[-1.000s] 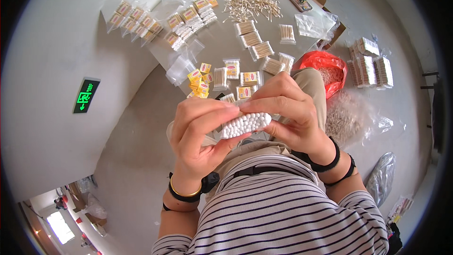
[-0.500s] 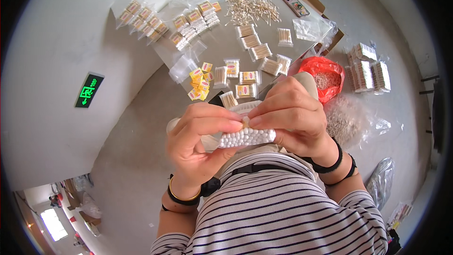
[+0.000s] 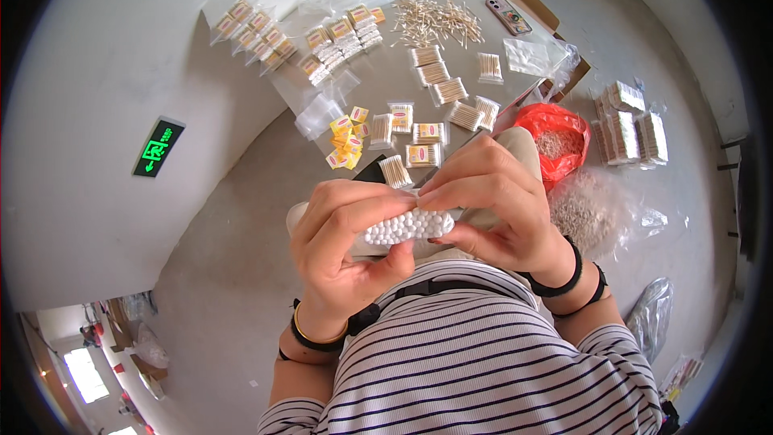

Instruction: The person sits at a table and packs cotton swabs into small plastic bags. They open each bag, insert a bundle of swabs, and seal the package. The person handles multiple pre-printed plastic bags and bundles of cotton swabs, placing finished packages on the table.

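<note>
Swabs (image 3: 407, 227) face my distant camera, bundled, white-tipped; left hand (image 3: 342, 234) and right hand (image 3: 499, 201) pinch them, fingers (image 3: 374, 211) covering the upper edge; yellow cards (image 3: 346, 143) lie beyond.

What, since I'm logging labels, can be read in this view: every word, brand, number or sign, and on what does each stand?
Wall sign: green figure and arrow on black; its small characters are too blurred to read.
Loose yellow cards: red mark, lettering too small to read.
Carded packs: same red mark, too small to read.
Phone: coloured pattern, no lettering legible.
Held pack: no print shows.
</note>
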